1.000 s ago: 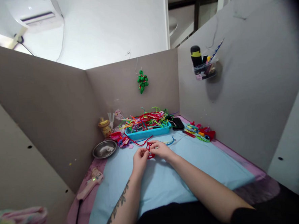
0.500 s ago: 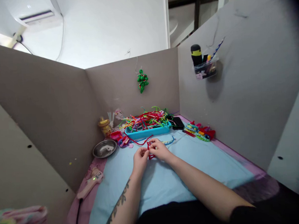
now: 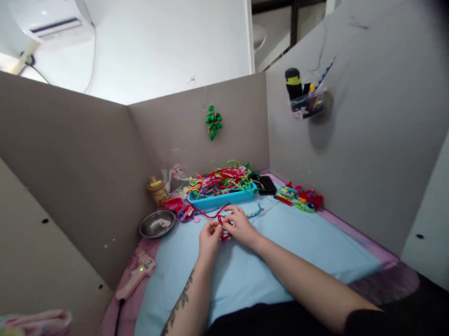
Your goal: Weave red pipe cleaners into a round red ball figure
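Observation:
Between my two hands is a small piece bent from red pipe cleaner (image 3: 225, 235), its loops showing above and below the fingers. My left hand (image 3: 211, 234) pinches its left side with thumb and forefinger. From the right, my right hand (image 3: 239, 227) grips the same piece, fingertips close to those of the left. The exact shape is partly hidden by the fingers. A loose red pipe cleaner (image 3: 204, 214) lies just beyond the hands, and a blue one (image 3: 256, 213) lies to the right of it.
A blue tray (image 3: 222, 198) heaped with coloured pipe cleaners stands at the back. Left are a metal bowl (image 3: 157, 224) with small white bits, a glue gun (image 3: 137, 280) and a cup (image 3: 158, 191). Finished colourful pieces (image 3: 300, 198) and a black phone-like object (image 3: 266, 184) lie right.
The red piece has turned slightly between my fingers, and more of its lower loops shows. Both hands stay in nearly the same place, still pinching it.

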Motion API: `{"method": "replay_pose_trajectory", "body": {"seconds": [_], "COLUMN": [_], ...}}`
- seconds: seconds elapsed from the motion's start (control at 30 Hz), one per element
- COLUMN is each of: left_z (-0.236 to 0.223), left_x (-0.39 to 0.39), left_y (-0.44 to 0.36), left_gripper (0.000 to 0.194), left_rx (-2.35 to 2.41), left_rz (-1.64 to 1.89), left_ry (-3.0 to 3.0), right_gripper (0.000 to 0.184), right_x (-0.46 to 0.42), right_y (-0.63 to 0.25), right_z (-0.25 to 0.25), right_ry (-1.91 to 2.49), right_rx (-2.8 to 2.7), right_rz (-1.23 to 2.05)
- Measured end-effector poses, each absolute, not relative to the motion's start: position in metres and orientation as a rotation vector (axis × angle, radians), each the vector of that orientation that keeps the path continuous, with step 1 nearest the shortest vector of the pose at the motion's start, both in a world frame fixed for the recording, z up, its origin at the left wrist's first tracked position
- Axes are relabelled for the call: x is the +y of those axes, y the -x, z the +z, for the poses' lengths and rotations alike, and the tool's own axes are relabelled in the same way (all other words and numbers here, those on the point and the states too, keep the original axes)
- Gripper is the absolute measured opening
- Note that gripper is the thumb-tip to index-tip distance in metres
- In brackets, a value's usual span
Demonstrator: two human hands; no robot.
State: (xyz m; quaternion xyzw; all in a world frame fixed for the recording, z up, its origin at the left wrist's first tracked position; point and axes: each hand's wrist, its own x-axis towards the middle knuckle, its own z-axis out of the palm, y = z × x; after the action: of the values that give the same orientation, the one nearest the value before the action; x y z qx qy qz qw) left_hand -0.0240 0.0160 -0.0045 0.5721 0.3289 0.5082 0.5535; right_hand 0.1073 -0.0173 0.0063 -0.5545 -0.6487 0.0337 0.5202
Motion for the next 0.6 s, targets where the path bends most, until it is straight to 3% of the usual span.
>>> {"method": "replay_pose_trajectory", "body": {"seconds": [0.33,0.43,0.6], "left_z": [-0.003,-0.002,0.003], "left_x": [0.014,0.017,0.018], "left_y": [0.025,0.027,0.034], "left_gripper": [0.033,0.033,0.028], "left_rx": [0.740,0.691,0.533], "left_rz": [1.125,1.105,1.035], "left_ry": [-1.174,-1.080,-0.919], "right_gripper": [0.014,0.013,0.034], "right_x": [-0.023,-0.020,-0.011], "right_y": [-0.105,-0.112,-0.128], "right_z": [0.010,0.013,0.011], "right_ry": [1.238,1.120,1.040], "right_rx": [-1.627,-1.413,-0.981], "right_rz": [0.046,0.347,0.915]}}
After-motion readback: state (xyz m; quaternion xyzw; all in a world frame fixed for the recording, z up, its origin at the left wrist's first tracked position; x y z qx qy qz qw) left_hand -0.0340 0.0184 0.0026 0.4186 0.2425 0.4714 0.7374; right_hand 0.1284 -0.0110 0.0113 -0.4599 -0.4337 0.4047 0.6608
